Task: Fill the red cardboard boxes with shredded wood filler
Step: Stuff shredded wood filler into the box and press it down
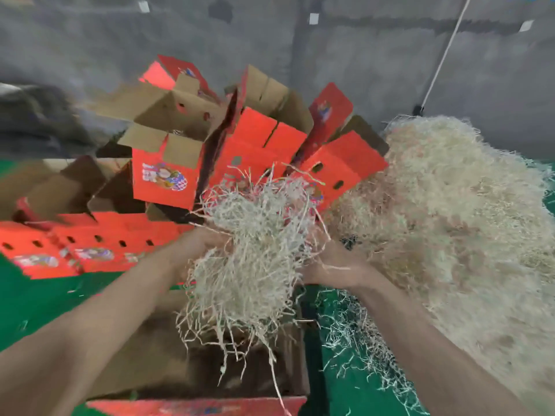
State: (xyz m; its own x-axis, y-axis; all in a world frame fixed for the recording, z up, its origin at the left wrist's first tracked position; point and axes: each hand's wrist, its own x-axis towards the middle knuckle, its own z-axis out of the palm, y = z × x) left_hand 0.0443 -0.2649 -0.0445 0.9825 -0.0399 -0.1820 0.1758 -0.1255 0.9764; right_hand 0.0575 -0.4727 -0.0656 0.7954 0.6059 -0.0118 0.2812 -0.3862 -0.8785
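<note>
Both hands hold one big clump of pale shredded wood filler (255,250) in the air. My left hand (201,244) grips its left side and my right hand (333,268) grips its right side, fingers partly buried in the strands. Right below the clump stands an open red cardboard box (156,355) with a brown inside, its red front wall at the bottom edge of the view. Loose strands hang down into its opening. A large heap of the same filler (450,220) lies to the right on the green floor.
Several empty red boxes (228,145) with open flaps are piled behind the clump, and more lie flat at the left (90,244). Scattered strands (354,334) litter the green floor. A grey wall and a white cord (444,55) stand behind.
</note>
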